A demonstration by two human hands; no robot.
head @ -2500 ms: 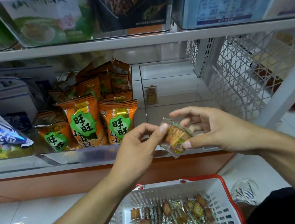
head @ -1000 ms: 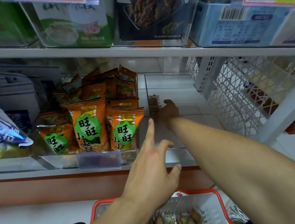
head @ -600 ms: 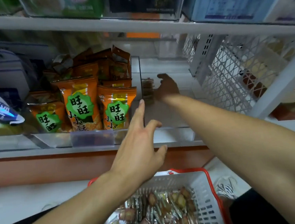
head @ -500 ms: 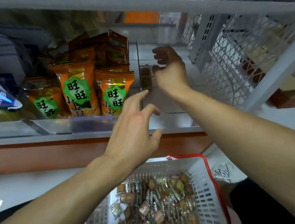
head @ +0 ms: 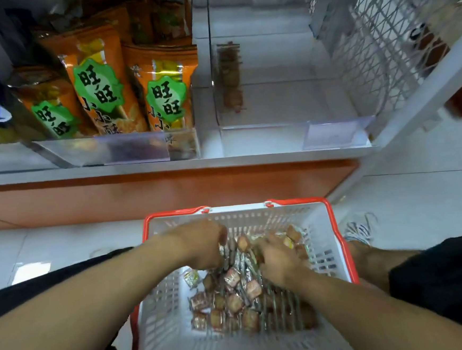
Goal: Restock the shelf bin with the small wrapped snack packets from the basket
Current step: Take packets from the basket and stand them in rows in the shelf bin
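White basket (head: 331, 252), both hands down among the snack packets (head: 235, 296).
Left hand (head: 202, 244) and right hand (head: 279, 258) are blurred; their grip cannot be told. Shelf bin (head: 262, 133) holds two packets.

I see a white slotted basket (head: 327, 255) with a red rim, and orange bags (head: 162, 86) bearing green badges.
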